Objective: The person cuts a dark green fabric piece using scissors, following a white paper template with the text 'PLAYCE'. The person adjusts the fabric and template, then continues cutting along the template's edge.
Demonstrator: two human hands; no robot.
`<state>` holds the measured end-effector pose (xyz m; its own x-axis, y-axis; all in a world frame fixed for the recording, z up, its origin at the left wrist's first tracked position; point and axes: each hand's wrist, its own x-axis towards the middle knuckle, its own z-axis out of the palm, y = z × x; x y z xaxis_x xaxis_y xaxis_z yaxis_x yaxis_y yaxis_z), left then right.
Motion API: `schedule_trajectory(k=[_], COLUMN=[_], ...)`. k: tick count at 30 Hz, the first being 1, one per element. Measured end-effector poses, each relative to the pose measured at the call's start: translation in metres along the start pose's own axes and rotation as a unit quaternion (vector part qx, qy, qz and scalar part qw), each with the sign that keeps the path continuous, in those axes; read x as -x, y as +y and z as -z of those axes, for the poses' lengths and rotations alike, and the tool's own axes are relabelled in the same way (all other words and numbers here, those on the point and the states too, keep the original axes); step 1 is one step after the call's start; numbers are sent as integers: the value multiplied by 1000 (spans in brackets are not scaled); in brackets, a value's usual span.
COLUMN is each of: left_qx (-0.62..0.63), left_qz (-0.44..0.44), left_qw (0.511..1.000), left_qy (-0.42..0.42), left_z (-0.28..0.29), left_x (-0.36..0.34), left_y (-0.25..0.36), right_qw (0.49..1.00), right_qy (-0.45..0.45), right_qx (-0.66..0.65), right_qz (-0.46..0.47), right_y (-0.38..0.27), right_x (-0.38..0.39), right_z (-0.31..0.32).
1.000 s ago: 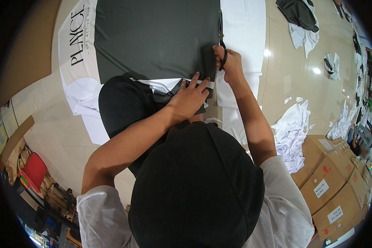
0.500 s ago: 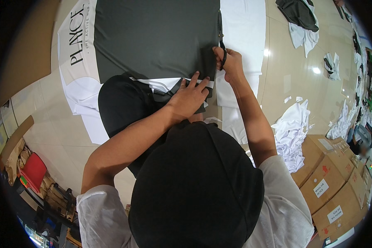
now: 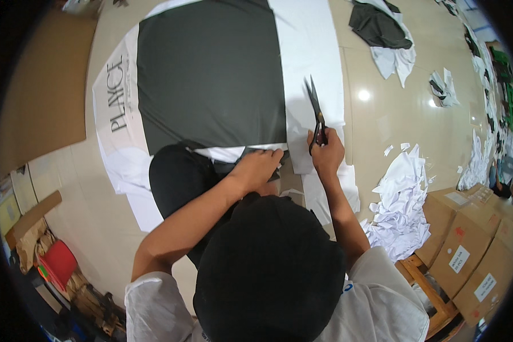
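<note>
Starting far left, a brown board (image 3: 45, 102) at the edge of the picture, then pale cloth with dark lettering (image 3: 119, 108) showing beside the big dark grey cloth (image 3: 211, 80), which lies spread on the tiled floor (image 3: 376, 119), straight ahead of the person and mostly off beyond the left hand. Here's that left hand (image 3: 261, 166), down at the cloth's near edge by its right corner, fingers bent over folded dark and white layers (image 3: 225, 154); the fingertips are tucked out of sight, so whether they pinch or only press, I cannot tell. And just right of the corner comes the line that matters, the dark cloth's long right edge, running away from the person, with a white length of cloth (image 3: 313, 51) alongside it. Over that white, the black scissors (image 3: 319, 117), blades parted, long axis pointing away and leaning a little left, roughly along that edge but apart from it, out to its right. The right hand (image 3: 329, 153) has its fingers closed round the handles; the left is the nearer to the corner. Farther right, a heap of white scraps (image 3: 402, 199), then the brown cartons (image 3: 461, 245)
</note>
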<state>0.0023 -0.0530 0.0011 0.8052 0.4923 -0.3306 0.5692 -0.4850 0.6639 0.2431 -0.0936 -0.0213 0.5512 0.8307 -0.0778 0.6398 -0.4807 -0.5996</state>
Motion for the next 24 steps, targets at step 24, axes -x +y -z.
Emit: schedule_trajectory(k=[24], left_qx=[-102], left_qz=[407], left_qw=[862], left_qy=[286], left_z=[54], left_x=[212], left_y=[-261], right_qw=[998], right_qy=[-6], right_qx=[39], right_qz=[-46], right_y=[107], right_x=[121], right_z=[47])
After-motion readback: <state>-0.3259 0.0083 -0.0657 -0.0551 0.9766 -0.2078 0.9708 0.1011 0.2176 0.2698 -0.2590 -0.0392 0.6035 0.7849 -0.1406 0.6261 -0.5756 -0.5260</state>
